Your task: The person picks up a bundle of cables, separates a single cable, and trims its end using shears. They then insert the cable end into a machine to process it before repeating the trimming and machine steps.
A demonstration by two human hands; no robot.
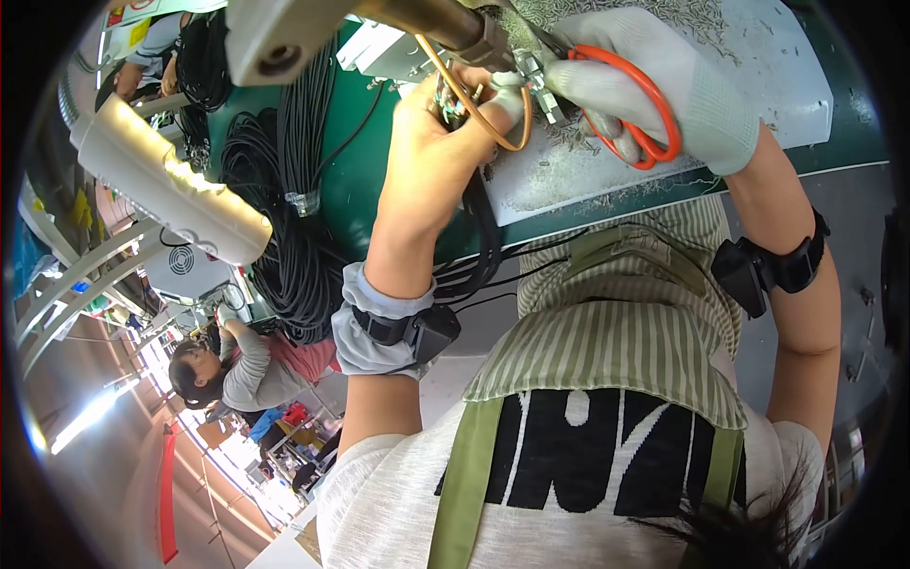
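My left hand (441, 133), bare but for white covering at the fingertips, is closed around a black cable (482, 213), with thin coloured wires showing between the fingers. My right hand (654, 85), in a pale grey glove, holds scissors (668, 119) with red-orange loop handles; their dark blades point up and left. Between the two hands is a small silver metal part (542, 87), close to the right fingertips. Which hand bears it I cannot tell. A brown tube (517, 144) loops in front of my left fingers and partly hides them.
A metal machine arm (379, 19) hangs over my hands. Many small silver clippings (664, 24) lie on a white sheet (791, 71) on the green table (360, 180). Bundled black cables (275, 228) and a lit lamp (171, 180) are at left. Another person (246, 365) sits beyond.
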